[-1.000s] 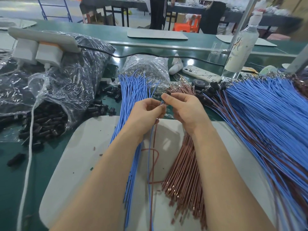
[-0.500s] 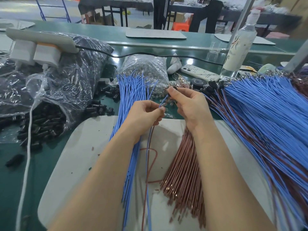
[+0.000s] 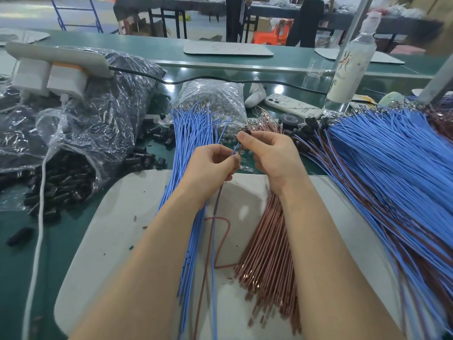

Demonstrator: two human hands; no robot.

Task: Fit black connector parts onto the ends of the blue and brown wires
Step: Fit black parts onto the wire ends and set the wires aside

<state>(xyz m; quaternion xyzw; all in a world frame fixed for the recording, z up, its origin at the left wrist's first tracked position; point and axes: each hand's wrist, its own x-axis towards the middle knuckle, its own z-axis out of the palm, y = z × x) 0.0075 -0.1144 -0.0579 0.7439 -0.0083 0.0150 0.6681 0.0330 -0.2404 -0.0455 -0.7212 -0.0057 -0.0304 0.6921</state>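
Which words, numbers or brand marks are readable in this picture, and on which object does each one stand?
No text here can be read.
bottle: red and dark marks on its label, too blurred to read.
phone case: small dark marks, too small to read.

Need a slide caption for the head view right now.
Right hand pinches a black connector; left hand pinches a blue wire running up to it, over a grey mat.

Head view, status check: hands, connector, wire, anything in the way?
Left hand pinching blue wire near its end. Right hand pinching black connector at the fingertips. Wire tip meets connector; seating cannot be told. Nothing blocking between the hands.
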